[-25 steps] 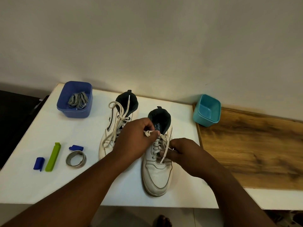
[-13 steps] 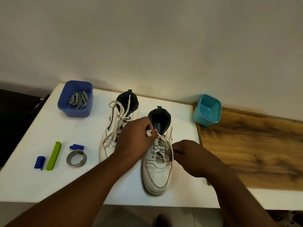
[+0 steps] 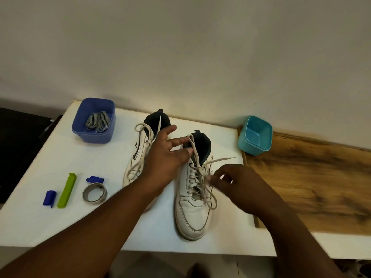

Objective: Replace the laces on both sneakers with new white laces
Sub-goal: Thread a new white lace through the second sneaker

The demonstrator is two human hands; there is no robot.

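Two white sneakers stand side by side on the white table (image 3: 50, 157), toes toward me. The right sneaker (image 3: 192, 215) is laced with a white lace (image 3: 195, 157). One loop of it stands up by the dark collar, another hangs over the shoe's right side, and a free end points right. My left hand (image 3: 164, 157) reaches over the left sneaker (image 3: 138, 155) with fingers spread straight, fingertips touching the upright loop. My right hand (image 3: 236, 183) pinches the lace beside the eyelets. The left sneaker carries a loose white lace.
A blue tub (image 3: 80, 131) holding grey laces (image 3: 98, 121) sits at the back left. An empty teal tub (image 3: 255, 137) stands on a wooden board (image 3: 311, 181) at the right. A green clip (image 3: 66, 190), two blue pieces (image 3: 49, 197) and a tape roll (image 3: 94, 192) lie front left.
My left hand has opened from its pinch on the lace and its fingers now spread toward the collar. The right hand drew its lace outward, leaving two loops standing.
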